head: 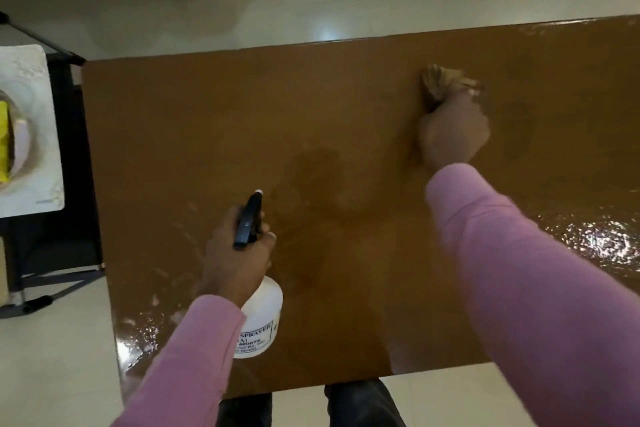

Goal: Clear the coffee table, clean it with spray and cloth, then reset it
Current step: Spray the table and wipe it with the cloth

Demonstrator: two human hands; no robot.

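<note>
1. The spray bottle [261, 319] is a white, opaque container with a black trigger head and printed lettering on its side. What it holds cannot be told through the plastic. It is held upright over the near left part of the desk [242, 114], nozzle pointing away from the person.
2. At the left edge of view, a white dish [34, 135] sits on a black stand [72, 156] beside the desk. It holds a yellow thing [4, 142] that is cut off by the frame, too little of it showing to say what it is.
3. The left hand [235, 260] grips the bottle at its neck. Its fingers [269, 236] are curled round the trigger head, and the pink sleeve [187, 357] comes in from the bottom edge.
4. The right hand [453, 132] reaches well forward over the far right part of the desk, arm outstretched. Its fingers are closed on a bunched tan cloth [443, 80], which they press onto the brown top. The hand and cloth are blurred.
5. The desk top shows a wet sheen [595, 239] near its right side and at the near left corner, with a duller damp patch between the two hands.
6. A pale tiled floor [207, 10] surrounds the desk.
</note>
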